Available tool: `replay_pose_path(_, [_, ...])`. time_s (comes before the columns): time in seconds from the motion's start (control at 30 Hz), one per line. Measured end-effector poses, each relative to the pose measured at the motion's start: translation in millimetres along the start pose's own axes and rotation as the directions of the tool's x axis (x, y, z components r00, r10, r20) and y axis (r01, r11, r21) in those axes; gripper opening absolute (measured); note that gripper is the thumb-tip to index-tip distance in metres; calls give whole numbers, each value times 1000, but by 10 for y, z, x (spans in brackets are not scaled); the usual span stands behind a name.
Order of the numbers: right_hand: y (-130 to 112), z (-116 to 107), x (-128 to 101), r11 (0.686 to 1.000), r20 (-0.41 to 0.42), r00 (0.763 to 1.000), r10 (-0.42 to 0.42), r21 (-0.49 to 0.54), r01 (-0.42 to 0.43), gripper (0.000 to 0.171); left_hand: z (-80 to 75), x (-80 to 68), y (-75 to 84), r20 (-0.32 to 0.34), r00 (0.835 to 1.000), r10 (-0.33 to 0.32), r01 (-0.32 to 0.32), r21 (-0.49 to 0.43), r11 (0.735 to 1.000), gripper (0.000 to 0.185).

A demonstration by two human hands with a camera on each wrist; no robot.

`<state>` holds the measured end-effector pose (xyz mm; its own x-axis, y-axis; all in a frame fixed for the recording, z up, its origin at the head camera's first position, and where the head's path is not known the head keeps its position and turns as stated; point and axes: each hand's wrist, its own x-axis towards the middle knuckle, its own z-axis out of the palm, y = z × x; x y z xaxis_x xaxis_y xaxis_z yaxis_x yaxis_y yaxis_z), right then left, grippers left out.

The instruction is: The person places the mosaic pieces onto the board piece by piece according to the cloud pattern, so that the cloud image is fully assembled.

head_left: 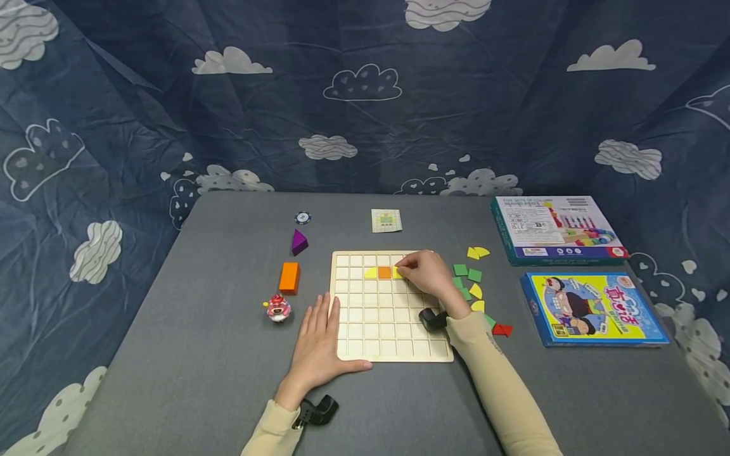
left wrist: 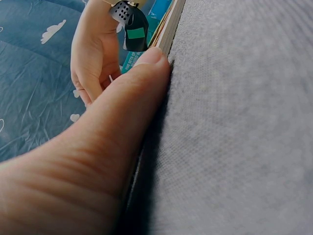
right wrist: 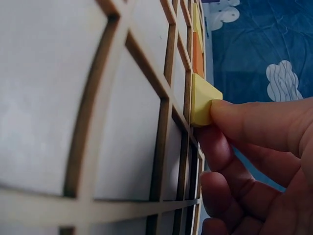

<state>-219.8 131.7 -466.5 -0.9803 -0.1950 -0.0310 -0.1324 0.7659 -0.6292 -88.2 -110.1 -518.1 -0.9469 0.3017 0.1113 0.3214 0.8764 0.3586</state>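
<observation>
Yellow tile pinched in right hand.
Flat, plain-faced, straight-sided; left hand straight-fingered, thumb spread, at board edge.

Flat rectangular teal-and-white cardboard box, 2 o'clock from pale wooden square grid board: dark capitals near lid's 11 o'clock corner read "FIVE SETS OF COLUMN", next line seemingly "BEADED PIECES". Smaller print below, illegible. Red round emblem at lid's 5 o'clock corner, unreadable. Teal side carries faint lettering, too blurred. Flat rectangular blue-and-yellow cardboard box, 3 o'clock from board: large pink-red Chinese characters toward lid's 2 o'clock, can't read surely; little white labels, too small.
</observation>
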Motion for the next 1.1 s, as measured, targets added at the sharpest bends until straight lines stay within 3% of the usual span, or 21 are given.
replay_pose_path(0.4, [-1,7,24,998,-24,999,21,-52,-22,9,7,3,-6,-2,1000,-2,2,10,1000,134])
replay_pose_path(1.1, [74,-41,-24,999,16,1000,17,-27,-17,10,9,5,-10,-2,1000,3,-3,17,1000,134])
